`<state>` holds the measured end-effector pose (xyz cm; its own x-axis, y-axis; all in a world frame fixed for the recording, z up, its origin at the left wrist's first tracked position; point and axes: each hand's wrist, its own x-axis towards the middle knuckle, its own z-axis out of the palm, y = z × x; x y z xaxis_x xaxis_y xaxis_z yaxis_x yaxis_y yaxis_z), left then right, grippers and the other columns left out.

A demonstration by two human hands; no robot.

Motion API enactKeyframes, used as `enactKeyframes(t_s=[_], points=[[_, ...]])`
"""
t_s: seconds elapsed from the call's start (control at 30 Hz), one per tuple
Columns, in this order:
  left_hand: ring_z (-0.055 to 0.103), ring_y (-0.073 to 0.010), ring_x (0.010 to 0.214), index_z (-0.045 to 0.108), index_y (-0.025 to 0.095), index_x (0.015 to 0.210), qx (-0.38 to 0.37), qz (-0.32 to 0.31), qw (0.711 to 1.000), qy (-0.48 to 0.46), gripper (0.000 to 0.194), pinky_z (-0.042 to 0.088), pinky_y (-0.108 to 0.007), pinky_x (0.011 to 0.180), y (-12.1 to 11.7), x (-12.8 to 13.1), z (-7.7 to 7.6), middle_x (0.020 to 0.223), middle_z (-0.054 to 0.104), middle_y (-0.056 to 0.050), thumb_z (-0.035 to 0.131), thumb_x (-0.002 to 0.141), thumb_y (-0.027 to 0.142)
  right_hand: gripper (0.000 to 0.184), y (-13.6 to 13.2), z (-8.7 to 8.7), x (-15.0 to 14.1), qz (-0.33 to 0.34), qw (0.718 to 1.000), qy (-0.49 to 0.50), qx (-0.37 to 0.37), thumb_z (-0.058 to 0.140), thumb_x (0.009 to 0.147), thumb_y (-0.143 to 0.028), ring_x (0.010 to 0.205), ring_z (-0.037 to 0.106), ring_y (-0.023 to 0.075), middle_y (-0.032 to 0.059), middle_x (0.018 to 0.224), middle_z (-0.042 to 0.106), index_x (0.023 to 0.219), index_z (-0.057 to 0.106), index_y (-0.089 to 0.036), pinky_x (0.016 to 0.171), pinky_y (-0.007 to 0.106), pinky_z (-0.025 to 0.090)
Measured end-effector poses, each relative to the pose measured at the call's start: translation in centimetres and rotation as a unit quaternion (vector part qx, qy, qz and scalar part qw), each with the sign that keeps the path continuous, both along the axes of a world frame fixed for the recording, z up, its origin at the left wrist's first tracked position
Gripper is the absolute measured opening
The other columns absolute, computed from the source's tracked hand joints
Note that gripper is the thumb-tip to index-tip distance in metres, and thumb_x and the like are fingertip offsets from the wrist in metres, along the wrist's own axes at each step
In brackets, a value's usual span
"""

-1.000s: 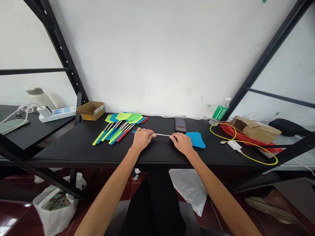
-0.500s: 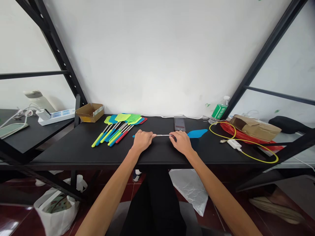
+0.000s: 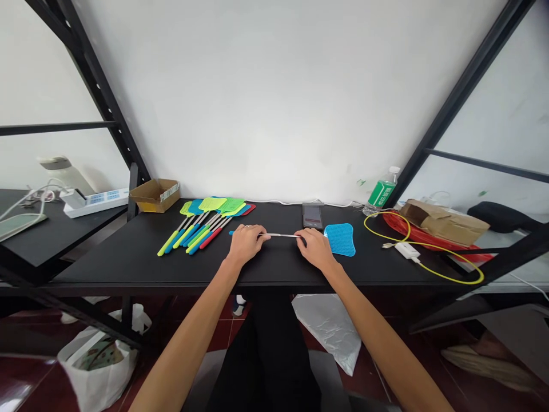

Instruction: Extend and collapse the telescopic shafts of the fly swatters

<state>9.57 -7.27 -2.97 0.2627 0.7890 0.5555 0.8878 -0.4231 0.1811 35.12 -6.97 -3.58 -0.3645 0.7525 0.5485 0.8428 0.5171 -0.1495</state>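
Since half a second ago, the square blue plastic mesh head of the fly swatter (image 3: 340,239) has turned from a slanted, narrow view to show its broad face, while both hands hold much the same places.

Nearest are the person's black trousered legs (image 3: 274,355), with a crumpled silver plastic bag (image 3: 330,332) on the floor beside them. Above, over the front part of the black rectangular desk (image 3: 128,260), the left hand (image 3: 247,243) closes around the swatter toward its handle, whose blue tip peeps out beyond it. The right hand (image 3: 315,248) pinches the thin silver metal shaft close to the head, thumb and fingers together. The swatter lies crosswise between them, with bare shaft showing in the gap; whether it touches the desk I cannot tell.

Further left lies a fanned pile of yellow-green, green, blue and red plastic swatters (image 3: 212,220), handles pointing nearer. On the right, a thin yellow cable (image 3: 483,276) loops near a red plastic sheet (image 3: 389,223). Behind the right hand is a dark rectangular phone (image 3: 313,217). Farther back stand an open brown cardboard box (image 3: 150,197), left, and a clear plastic bottle with a green label (image 3: 381,194), right, before the white wall (image 3: 274,103).
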Motion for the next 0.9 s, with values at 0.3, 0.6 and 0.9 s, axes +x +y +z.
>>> enactKeyframes(t_s=[0.3, 0.6, 0.9], points=[[0.067, -0.0223, 0.078, 0.068, 0.024, 0.093, -0.003, -0.003, 1.0, -0.016, 0.023, 0.039, -0.037, 0.081, 0.09, -0.16, -0.12, 0.086, 0.075, -0.002, 0.061, 0.095, 0.046, 0.023, 0.01, -0.04, 0.01, -0.002, 1.0, -0.003, -0.001, 0.052, 0.098, -0.019, 0.097, 0.064, 0.0242, 0.0061, 0.102, 0.074, 0.108, 0.072, -0.022, 0.081, 0.035, 0.045], [0.067, -0.0217, 0.08, 0.062, 0.026, 0.096, -0.009, -0.02, 1.0, -0.012, 0.014, 0.038, -0.035, 0.079, -0.01, -0.15, -0.08, 0.085, 0.074, 0.001, 0.063, 0.095, 0.04, 0.022, 0.02, -0.1, -0.02, 0.009, 1.0, 0.012, 0.009, 0.052, 0.096, -0.016, 0.097, 0.064, 0.0243, 0.0055, 0.101, 0.074, 0.105, 0.072, -0.021, 0.083, 0.035, 0.045], [0.066, -0.0221, 0.081, 0.066, 0.023, 0.091, -0.012, -0.022, 1.0, -0.004, 0.031, 0.036, -0.035, 0.078, -0.17, -0.01, 0.18, 0.084, 0.074, -0.003, 0.046, 0.103, 0.043, 0.025, 0.03, -0.08, -0.13, 0.018, 0.998, -0.01, 0.063, 0.05, 0.096, -0.015, 0.092, 0.061, 0.0261, 0.0087, 0.099, 0.073, 0.108, 0.072, -0.019, 0.084, 0.039, 0.042]])
